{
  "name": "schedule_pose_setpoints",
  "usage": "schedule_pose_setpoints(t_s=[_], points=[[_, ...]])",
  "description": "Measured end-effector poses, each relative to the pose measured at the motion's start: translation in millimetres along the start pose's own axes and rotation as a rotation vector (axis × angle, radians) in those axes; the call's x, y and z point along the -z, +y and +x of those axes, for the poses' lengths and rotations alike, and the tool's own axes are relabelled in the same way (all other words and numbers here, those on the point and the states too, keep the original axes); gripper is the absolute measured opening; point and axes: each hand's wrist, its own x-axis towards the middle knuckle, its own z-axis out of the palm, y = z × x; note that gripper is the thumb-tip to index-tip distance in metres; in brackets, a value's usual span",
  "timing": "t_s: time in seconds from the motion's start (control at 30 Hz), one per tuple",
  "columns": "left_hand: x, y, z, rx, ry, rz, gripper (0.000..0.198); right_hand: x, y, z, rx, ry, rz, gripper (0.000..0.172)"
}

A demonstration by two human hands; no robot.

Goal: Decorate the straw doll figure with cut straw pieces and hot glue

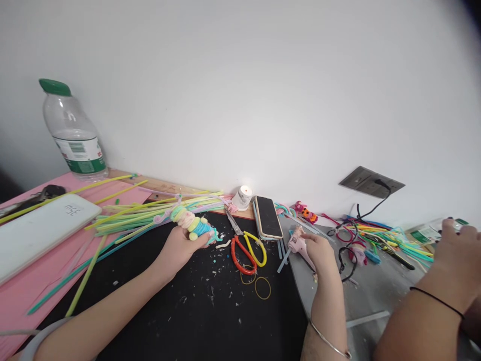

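Note:
My left hand [180, 250] is closed around a small fuzzy pipe-cleaner figure [192, 224], banded in yellow, cream and blue. It is held above the black mat [180, 306]. On the right, my right hand [320, 250], with a silver bracelet at its wrist, has its fingers on a pink glue gun [296, 242]; a clear glue stick juts from the gun's back. Part of the grip is hidden by the fingers. Scissors [246, 245] with one red and one yellow handle lie spread between my hands.
Behind the scissors are a phone [267, 218] and a white paper cup [243, 197]. Pipe cleaners [128, 218], a power bank [45, 230] and a bottle [80, 135] are at left. Another person's hand [456, 255] is at right. A cord runs from the wall socket [370, 182].

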Motion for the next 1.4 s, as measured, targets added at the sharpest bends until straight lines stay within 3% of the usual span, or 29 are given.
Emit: schedule_pose_setpoints(t_s=[0.3, 0.47, 0.6, 0.77, 0.87, 1.1, 1.23, 1.4], points=[[0.6, -2.1, 0.7, -0.010, 0.003, 0.003, 0.037, 2.7, -0.1, 9.8, 0.005, -0.012, 0.008, 0.041], [1.1, 7.4, -4.0, 0.038, -0.008, -0.110, 0.035, 3.5, -17.1, -2.0, 0.058, 0.140, 0.091, 0.043], [0.7, 12.0, -6.8, 0.059, -0.004, -0.115, 0.033, -3.6, -59.0, -46.7, 0.401, 0.165, 0.384, 0.033], [1.5, 12.8, -7.3, 0.026, -0.013, -0.054, 0.028, -28.3, -118.5, -112.5, 0.896, -0.134, 0.506, 0.019], [2.8, 11.7, -6.7, -0.037, -0.007, 0.029, 0.025, -47.2, -135.9, -130.1, 1.031, -0.200, 0.508, 0.013], [1.0, 8.2, -5.8, 0.013, -0.053, -0.051, 0.028, -69.9, -130.9, -120.6, 0.875, -0.224, 0.689, 0.004], [0.8, 12.0, -8.0, 0.033, -0.072, -0.095, 0.028, -68.5, -128.8, -118.6, 0.890, -0.271, 0.719, 0.011], [-0.2, 15.6, -10.2, 0.051, -0.116, -0.157, 0.030, -68.7, -129.8, -118.8, 0.901, -0.201, 0.743, 0.015]])
